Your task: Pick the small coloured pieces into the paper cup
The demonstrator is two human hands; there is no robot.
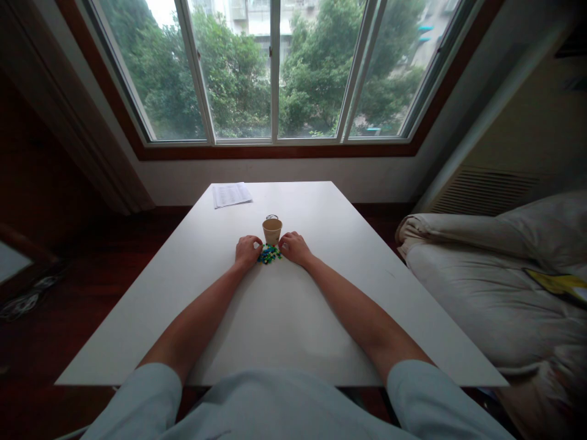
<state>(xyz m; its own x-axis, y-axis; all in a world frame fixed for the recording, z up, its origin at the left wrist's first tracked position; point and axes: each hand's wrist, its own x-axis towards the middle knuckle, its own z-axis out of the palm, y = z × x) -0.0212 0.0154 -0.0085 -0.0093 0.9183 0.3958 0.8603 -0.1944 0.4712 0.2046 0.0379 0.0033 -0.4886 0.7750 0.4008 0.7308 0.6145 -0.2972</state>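
A tan paper cup (272,232) stands upright on the white table (279,324). Just in front of it lies a loose pile of tiny green, blue and yellow pieces (269,255), too small to tell their exact kind. My left hand (248,251) rests at the pile's left edge, thumb and forefinger drawn together. On the opposite side, my right hand (296,247) has its fingers curled in beside the cup and the pile. Whatever either set of fingertips may pinch is too small to make out.
Printed paper sheets (232,195) lie at the table's far left corner. Directly behind the cup is a small dark-rimmed object (272,217), partly hidden. A cream padded sofa (481,287) stands to the right, and a window (275,73) fills the wall ahead.
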